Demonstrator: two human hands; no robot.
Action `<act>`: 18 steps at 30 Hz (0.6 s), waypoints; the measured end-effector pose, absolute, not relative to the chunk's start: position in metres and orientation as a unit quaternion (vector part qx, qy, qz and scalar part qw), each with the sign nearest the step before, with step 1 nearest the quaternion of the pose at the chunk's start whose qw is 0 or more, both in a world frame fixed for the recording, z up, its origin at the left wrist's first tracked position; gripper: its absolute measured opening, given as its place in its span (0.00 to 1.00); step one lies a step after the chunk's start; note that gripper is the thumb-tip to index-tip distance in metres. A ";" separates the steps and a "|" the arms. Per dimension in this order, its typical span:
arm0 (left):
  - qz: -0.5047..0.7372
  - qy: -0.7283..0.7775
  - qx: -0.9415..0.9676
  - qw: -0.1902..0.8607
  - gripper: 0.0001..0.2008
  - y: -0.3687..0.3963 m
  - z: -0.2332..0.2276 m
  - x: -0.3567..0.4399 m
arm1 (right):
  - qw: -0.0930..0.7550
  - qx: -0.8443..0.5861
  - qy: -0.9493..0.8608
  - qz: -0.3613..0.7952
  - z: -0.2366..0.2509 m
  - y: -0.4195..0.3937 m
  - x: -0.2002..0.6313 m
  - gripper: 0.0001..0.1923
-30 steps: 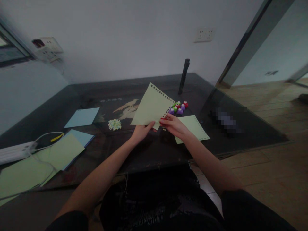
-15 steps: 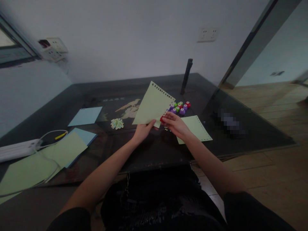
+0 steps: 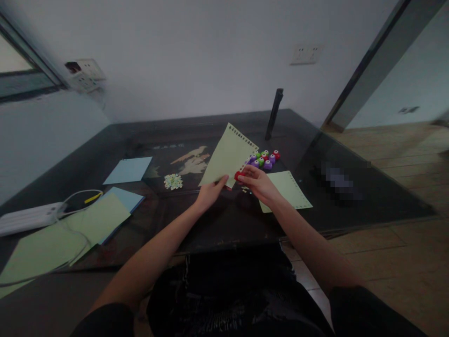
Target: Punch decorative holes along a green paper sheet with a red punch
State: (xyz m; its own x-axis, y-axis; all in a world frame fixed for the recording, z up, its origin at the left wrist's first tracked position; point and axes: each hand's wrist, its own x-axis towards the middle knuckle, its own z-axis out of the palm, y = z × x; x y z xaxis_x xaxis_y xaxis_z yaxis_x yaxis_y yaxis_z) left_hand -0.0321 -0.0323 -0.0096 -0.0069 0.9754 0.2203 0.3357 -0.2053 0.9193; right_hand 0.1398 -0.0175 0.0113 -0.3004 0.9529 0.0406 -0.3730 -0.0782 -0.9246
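Observation:
My left hand [image 3: 211,191] is closed on a sheet of pale green paper [image 3: 226,157], thumb on top, holding it tilted above the table. Small cut-outs run along the sheet's upper right edge. My right hand [image 3: 257,181] pinches a small red craft punch [image 3: 239,176] at the sheet's lower right edge. Whether the paper sits inside the punch's slot cannot be made out. Just beyond my right hand is a cluster of purple, green and red craft punches [image 3: 264,160]. A second green sheet [image 3: 291,189] with holes along its edge lies under my right wrist.
Left of the held sheet is a heap of tiny paper cut-outs [image 3: 173,181]. Blue paper [image 3: 128,170], stacked green sheets [image 3: 49,243] and a white power strip [image 3: 30,217] with a cable lie at left. A black upright post [image 3: 274,114] stands behind; a blurred dark object [image 3: 338,180] lies right.
The view has shifted slightly, so everything appears a little lower and to the right. Both hands keep their hold on the paper and the red punch.

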 end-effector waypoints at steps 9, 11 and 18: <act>0.448 0.551 0.630 0.314 0.14 -0.034 -0.008 -0.034 | 0.473 -0.288 -0.482 0.679 0.012 -0.019 0.140 0.16; 0.455 0.546 0.627 0.319 0.13 -0.035 -0.005 -0.033 | 0.475 -0.288 -0.476 0.682 0.012 -0.019 0.140 0.16; 0.476 0.518 0.605 0.374 0.13 -0.037 -0.001 -0.029 | 0.477 -0.290 -0.473 0.682 0.014 -0.019 0.141 0.11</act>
State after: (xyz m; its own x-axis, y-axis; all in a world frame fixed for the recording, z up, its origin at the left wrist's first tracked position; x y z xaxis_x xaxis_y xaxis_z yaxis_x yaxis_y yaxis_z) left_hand -0.0295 -0.0371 -0.0005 0.0117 0.9820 0.1887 0.2709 -0.1848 0.9447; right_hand 0.1406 -0.0191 0.0139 -0.3774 0.9243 0.0562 -0.3762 -0.0975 -0.9214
